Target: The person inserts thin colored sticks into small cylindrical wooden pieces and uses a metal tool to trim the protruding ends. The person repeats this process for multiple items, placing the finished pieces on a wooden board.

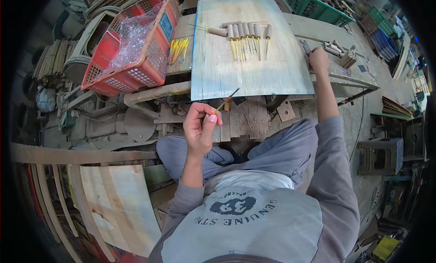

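Note:
My left hand (200,126) pinches a thin rod (225,102), yellow near my fingers and dark toward its far tip, held up in front of the board's near edge. My right hand (319,59) is at the board's right edge, its fingers curled; what they hold, if anything, is hidden. A flat grey metal tool (305,46) shows beside those fingers. Close to this hand lie loose pale cylindrical handles (334,48). On the pale board (254,83) several tools (245,34) with pale handles and thin yellow-and-metal shafts lie in a row.
A red plastic crate (141,74) with clear bubble wrap stands left of the board. Beside it lies a bunch of yellow rods (178,49). An upright bundle of handles (349,58) stands at right. A green crate (313,9) is at the back, a stool (380,155) at right.

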A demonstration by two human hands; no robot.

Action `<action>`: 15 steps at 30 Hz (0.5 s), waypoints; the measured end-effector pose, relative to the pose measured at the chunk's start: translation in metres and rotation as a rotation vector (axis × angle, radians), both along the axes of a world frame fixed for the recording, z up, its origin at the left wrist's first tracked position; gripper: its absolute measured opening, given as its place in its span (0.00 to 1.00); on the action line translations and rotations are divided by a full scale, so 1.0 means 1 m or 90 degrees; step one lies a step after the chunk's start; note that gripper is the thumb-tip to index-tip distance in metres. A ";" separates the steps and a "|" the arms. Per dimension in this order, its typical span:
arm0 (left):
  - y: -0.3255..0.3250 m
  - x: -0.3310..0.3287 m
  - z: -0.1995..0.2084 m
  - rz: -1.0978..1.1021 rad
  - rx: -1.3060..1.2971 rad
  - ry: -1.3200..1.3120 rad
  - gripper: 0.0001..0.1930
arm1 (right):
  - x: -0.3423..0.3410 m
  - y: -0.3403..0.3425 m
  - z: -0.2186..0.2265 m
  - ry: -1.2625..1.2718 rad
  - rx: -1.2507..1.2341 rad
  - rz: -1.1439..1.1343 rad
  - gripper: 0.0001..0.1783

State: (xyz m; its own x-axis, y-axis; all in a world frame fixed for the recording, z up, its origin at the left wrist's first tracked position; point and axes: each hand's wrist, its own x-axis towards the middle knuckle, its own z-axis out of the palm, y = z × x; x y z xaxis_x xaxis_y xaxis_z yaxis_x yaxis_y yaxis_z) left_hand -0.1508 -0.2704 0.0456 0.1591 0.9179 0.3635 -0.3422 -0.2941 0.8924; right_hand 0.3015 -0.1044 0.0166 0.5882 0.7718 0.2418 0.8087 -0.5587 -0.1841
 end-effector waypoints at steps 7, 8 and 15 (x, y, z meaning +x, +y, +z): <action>0.002 0.008 0.001 -0.032 -0.007 0.004 0.05 | 0.039 0.019 -0.001 0.177 -0.006 0.132 0.16; 0.004 0.007 -0.003 -0.008 0.013 0.042 0.05 | 0.022 0.005 0.006 0.277 0.132 0.145 0.15; 0.018 0.005 -0.022 0.034 0.024 0.266 0.03 | -0.139 -0.170 0.059 0.685 0.164 0.323 0.09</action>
